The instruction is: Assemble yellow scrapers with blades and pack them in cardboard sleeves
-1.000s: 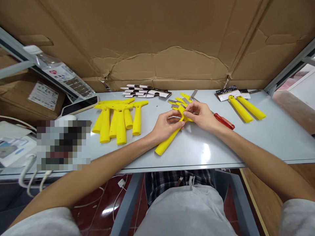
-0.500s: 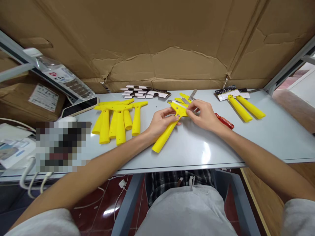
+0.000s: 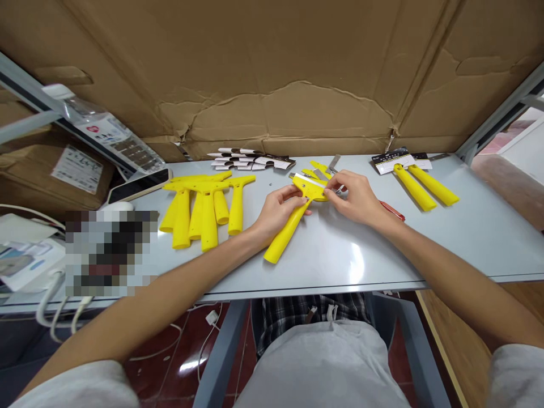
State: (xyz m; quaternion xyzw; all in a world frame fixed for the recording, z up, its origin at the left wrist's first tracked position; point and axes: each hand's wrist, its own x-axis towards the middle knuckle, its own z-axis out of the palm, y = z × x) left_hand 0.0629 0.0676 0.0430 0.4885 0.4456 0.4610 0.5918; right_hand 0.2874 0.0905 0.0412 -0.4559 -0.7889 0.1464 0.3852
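Note:
A yellow scraper [image 3: 287, 233] with a metal blade along its T-shaped head lies slanted above the table, its handle pointing toward me. My left hand [image 3: 280, 212] grips it where handle and head meet. One screw shows in the left part of the head. At the head's right end, my right hand [image 3: 351, 195] has thumb and forefinger pinched together; whatever is between the fingertips is too small to make out. Behind the head lie loose metal pieces [image 3: 334, 162] and yellow parts [image 3: 318, 166]. A red tool [image 3: 392, 211], partly hidden by my right forearm, rests on the table.
Several yellow scraper handles [image 3: 208, 221] lie to the left. Folded cards [image 3: 250, 160] sit at the back. Two carded scrapers [image 3: 414, 187] lie on the right. A phone [image 3: 138, 186] and a plastic bottle [image 3: 110, 133] are far left, before a cardboard wall [image 3: 272, 73].
My right fingertips have shifted slightly along the head's right end. My right forearm covers more of the red tool. The left hand keeps its hold on the scraper.

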